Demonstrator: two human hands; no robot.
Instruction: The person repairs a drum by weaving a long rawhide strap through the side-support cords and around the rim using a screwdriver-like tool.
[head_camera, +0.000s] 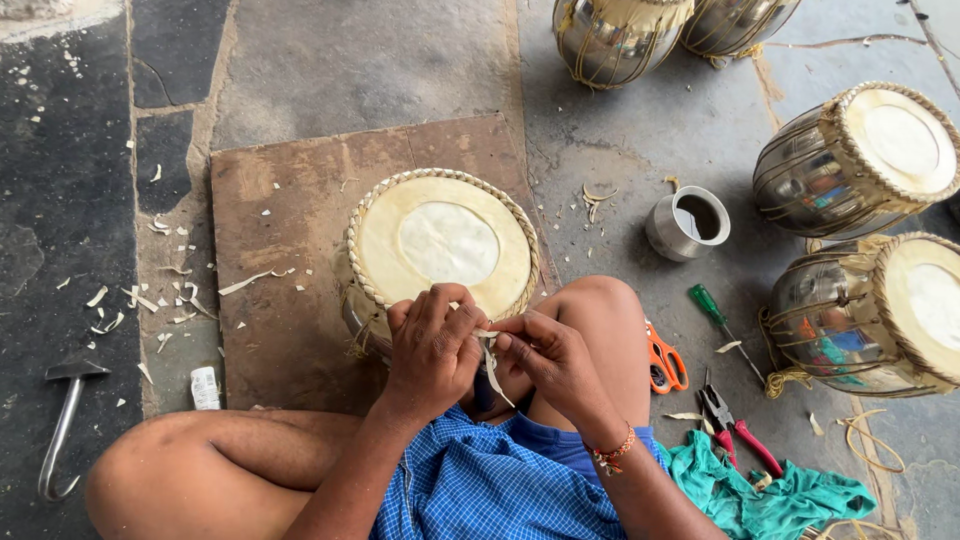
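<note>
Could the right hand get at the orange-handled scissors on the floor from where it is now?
Probably yes. The scissors lie in the open just beside the raised knee, on the right hand's side. But that hand is pinching a pale strip with the left hand.

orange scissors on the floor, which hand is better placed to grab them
The right hand, probably. The orange scissors lie just beyond the right knee, on that hand's side. The left hand sits across the body, against the drum rim. Both hands pinch the pale strip.
</note>
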